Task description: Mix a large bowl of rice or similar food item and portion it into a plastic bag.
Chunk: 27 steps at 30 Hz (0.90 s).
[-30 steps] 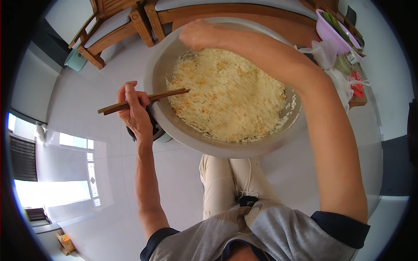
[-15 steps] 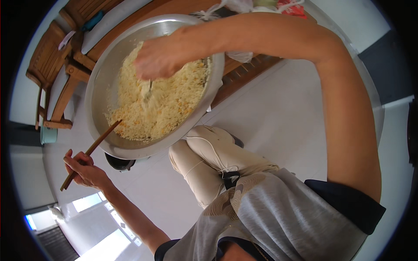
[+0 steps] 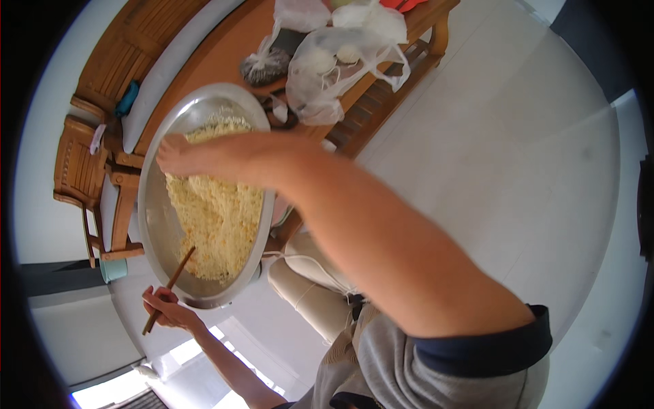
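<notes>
A wide metal basin (image 3: 155, 249) holds pale rice grains mixed with yellow bits (image 3: 221, 221). At the basin's near left rim, my left hand (image 3: 170, 312) is closed round a pair of brown wooden chopsticks (image 3: 178, 274), whose tips reach over the rice. My right arm stretches across the basin from the right. My right hand (image 3: 176, 155) is above the rice by the far left wall, fingers curled; whatever they grip is hidden in this frame.
A wooden table (image 3: 371, 92) beyond the basin carries a clear plastic bag with white round things (image 3: 320, 75) and a knotted bag of dark grains (image 3: 264, 67). Wooden seats (image 3: 85, 160) stand to the left, with a pale green bucket (image 3: 114, 270) beside them.
My view has shifted, bringing more of the table and bags into sight. My right hand has moved toward the basin's left wall; the metal utensil seen under it earlier no longer shows. My left hand still holds the chopsticks.
</notes>
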{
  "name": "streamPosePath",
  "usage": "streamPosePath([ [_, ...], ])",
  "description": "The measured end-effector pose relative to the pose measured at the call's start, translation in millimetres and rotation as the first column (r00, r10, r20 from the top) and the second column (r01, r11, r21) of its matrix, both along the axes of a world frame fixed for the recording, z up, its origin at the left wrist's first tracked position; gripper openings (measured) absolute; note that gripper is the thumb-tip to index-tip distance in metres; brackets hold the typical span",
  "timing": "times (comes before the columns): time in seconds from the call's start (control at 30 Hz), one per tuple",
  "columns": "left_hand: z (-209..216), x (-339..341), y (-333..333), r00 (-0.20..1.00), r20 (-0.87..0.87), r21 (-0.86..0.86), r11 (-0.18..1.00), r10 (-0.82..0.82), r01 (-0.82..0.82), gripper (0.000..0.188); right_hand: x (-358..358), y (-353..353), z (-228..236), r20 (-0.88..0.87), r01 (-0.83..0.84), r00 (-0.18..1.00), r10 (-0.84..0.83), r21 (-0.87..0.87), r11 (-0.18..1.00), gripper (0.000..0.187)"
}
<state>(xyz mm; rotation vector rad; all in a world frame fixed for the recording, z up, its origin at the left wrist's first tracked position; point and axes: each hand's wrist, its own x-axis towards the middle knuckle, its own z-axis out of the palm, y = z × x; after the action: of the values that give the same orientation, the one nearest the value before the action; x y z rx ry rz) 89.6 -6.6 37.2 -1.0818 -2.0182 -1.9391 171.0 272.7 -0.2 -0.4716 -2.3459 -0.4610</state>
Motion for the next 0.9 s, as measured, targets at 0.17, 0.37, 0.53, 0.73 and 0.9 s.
streamPosePath([
  [0.17, 4, 0, -8, 0.999, -0.052, -0.007, 1.0, -0.006, 0.006, 0.024, -56, -57, 2, 0.558, 0.418, 0.808, -0.19, -0.315, 0.852, 0.013],
  [0.37, -3, 17, 26, 0.989, -0.043, 0.096, 0.985, -0.143, 0.147, 0.024, 34, 21, -59, -0.199, -0.323, 0.944, 0.265, -0.727, 0.606, 0.011],
  [0.53, 11, 3, -21, 0.987, 0.03, 0.11, 0.982, -0.159, 0.155, 0.019, 118, -95, 95, 0.444, -0.182, 0.874, 0.199, -0.081, 0.98, 0.008],
  [0.73, 24, 16, -34, 0.983, -0.08, 0.076, 0.982, -0.168, 0.174, 0.02, 150, -133, 122, 0.529, -0.278, 0.749, 0.399, -0.296, 0.914, 0.008],
  [0.9, 21, 18, -33, 0.978, -0.103, 0.109, 0.975, -0.182, 0.193, 0.021, 104, -131, 59, 0.622, -0.223, 0.716, 0.317, -0.225, 0.948, 0.009],
])
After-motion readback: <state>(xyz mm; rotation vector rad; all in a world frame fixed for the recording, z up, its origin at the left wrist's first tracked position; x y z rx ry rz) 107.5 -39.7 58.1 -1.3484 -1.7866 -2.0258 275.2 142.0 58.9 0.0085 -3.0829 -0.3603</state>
